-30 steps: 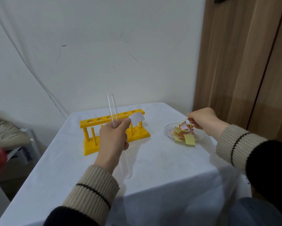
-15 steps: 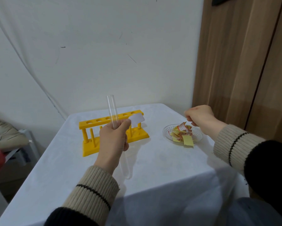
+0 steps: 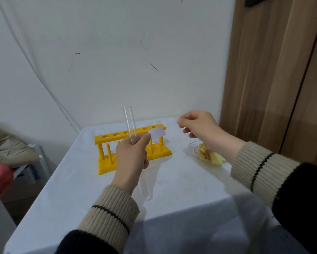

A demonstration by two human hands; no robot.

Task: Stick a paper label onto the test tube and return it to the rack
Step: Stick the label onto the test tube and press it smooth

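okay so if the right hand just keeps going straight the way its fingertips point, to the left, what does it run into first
Probably the white paper label sticking out from the test tube held upright in the left hand. The right hand sits slightly higher, and depth is unclear, so it might pass above the label and meet the tube.

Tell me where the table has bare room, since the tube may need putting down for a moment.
Bare cloth lies between the yellow rack and the near table edge, and left of the rack. It is crowded at the right, where the glass dish of paper scraps sits under the right hand.
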